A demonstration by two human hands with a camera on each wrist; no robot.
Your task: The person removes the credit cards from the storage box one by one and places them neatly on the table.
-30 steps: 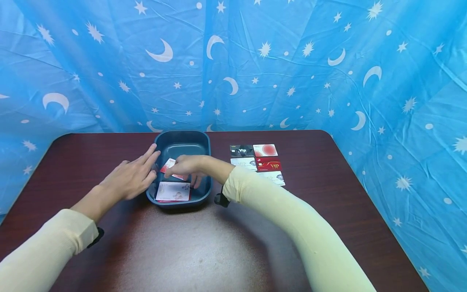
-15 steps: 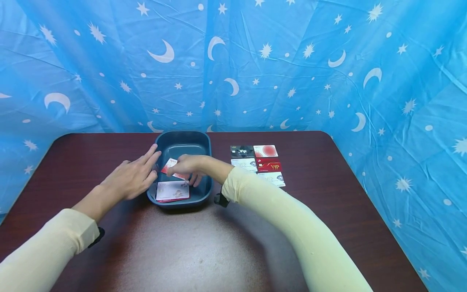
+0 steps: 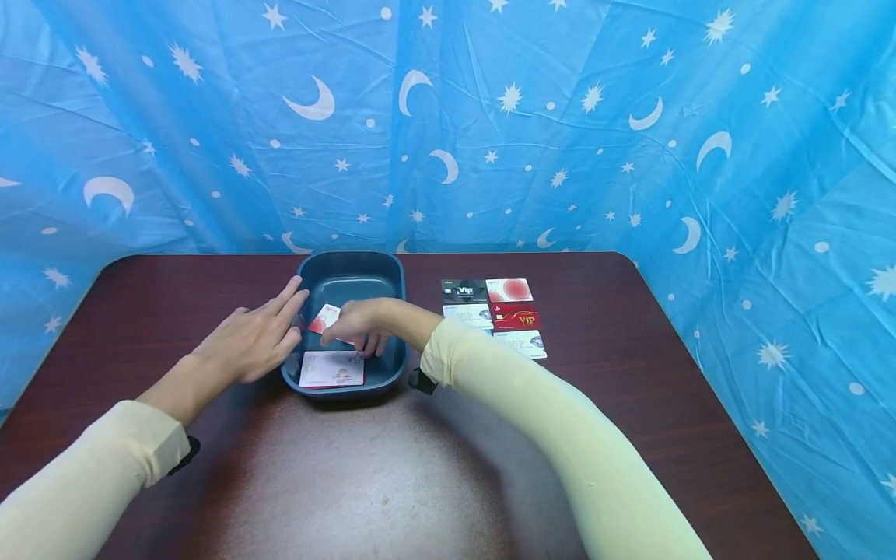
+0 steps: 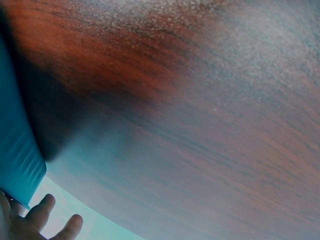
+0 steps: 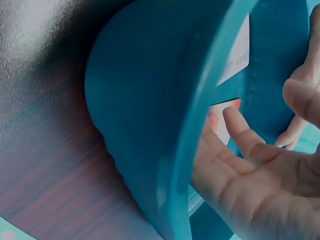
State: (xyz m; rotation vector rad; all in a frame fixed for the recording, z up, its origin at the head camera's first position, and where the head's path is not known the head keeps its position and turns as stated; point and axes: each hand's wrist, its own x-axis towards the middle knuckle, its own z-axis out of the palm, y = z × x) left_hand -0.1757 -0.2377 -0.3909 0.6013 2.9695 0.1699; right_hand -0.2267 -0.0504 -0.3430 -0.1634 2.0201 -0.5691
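A dark blue bin [image 3: 353, 264] stands near the back of the table, with cards inside. My left hand [image 3: 259, 334] rests against its left rim, fingers extended. In the left wrist view, fingertips [image 4: 45, 212] of that hand show at the bin's edge. My right hand [image 3: 360, 323] reaches into the bin, over a tilted red-and-white card [image 3: 325, 318]. In the right wrist view, one finger [image 5: 242, 132] touches this card, with the thumb apart from it. At the bin's near end lies a white card [image 3: 332, 369] over a red one, whose edge barely shows.
Right of the bin, several cards lie in rows: a black VIP card [image 3: 465, 291], a white card with a red circle [image 3: 509, 290], a red VIP card [image 3: 516, 316] and white ones [image 3: 521, 344]. A blue moon-and-star curtain [image 3: 448, 124] hangs behind the table [image 3: 329, 467].
The white card in the bin has shifted slightly toward the near end, covering more of the red card below. My right hand has moved very little; my left hand stays at the rim.
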